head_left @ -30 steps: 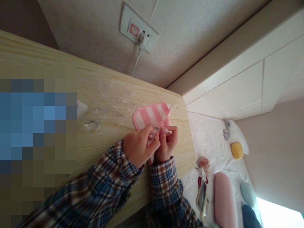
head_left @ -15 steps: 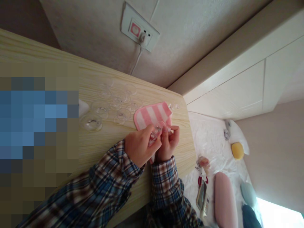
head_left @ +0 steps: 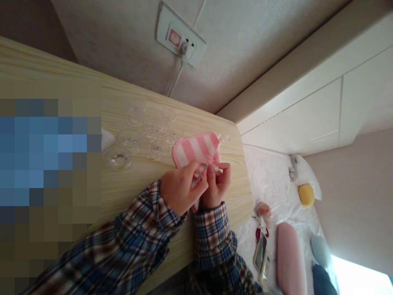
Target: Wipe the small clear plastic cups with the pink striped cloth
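Note:
My left hand (head_left: 179, 188) is closed around a clear suction cup (head_left: 202, 166), its thumb and forefinger on the near side. My right hand (head_left: 215, 188) pinches at the same cup's right edge, fingertips pressed together; any small part between them is too small to make out. Both hands are over a pink-and-white striped cloth (head_left: 193, 150) on the wooden table. Several more clear suction cups (head_left: 129, 141) lie to the left of the cloth. Beyond its right corner are small clear pieces (head_left: 224, 137), too small to name.
A wall socket (head_left: 181, 37) with a white plug and cable is above the table's (head_left: 147, 180) back edge. At right, a bed (head_left: 267, 172) holds a pink cushion (head_left: 290, 258), a phone (head_left: 260, 250) and red-handled scissors (head_left: 262, 233). A blurred patch covers the left side.
Both hands have shifted very slightly to the left, still gripping the clear suction cup. The cups on the table look unmoved.

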The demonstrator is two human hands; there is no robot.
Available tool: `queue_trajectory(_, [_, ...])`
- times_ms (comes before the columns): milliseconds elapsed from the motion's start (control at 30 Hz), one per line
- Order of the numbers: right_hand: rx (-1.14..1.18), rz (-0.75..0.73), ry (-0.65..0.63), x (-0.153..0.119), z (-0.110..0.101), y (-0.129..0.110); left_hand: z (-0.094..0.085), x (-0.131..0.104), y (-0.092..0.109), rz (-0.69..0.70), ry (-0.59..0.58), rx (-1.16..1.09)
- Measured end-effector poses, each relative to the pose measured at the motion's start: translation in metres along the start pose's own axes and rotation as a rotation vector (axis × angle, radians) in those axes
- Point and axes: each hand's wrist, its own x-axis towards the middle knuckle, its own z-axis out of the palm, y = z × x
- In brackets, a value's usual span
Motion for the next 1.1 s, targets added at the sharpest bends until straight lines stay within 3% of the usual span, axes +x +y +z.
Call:
queue_trajectory(500, [-0.057,0.019,-0.022,-0.0005,0.0006,-0.0028,-0.0005,0.0004,-0.0004,0.001,0.016,0.012])
queue_trajectory(667, [-0.018,0.025,0.039,0.0004,0.0002,-0.0044,-0.001,-0.0002,0.0002,0.015,-0.01,0.012])
queue_trajectory(800, [-0.056,0.04,-0.036,0.0002,0.0005,-0.0062,-0.001,0.0004,0.0002,-0.003,-0.001,0.026])
queue_trajectory(933, [0.001,0.017,0.024,-0.0001,0.0013,-0.0037,-0.0012,0.0007,0.0001,0.002,-0.013,0.013])
queue_trajectory(1100, [-0.035,0.006,-0.015,0.0002,0.0011,-0.0011,-0.0023,0.0008,0.0007,0.006,0.009,0.025])
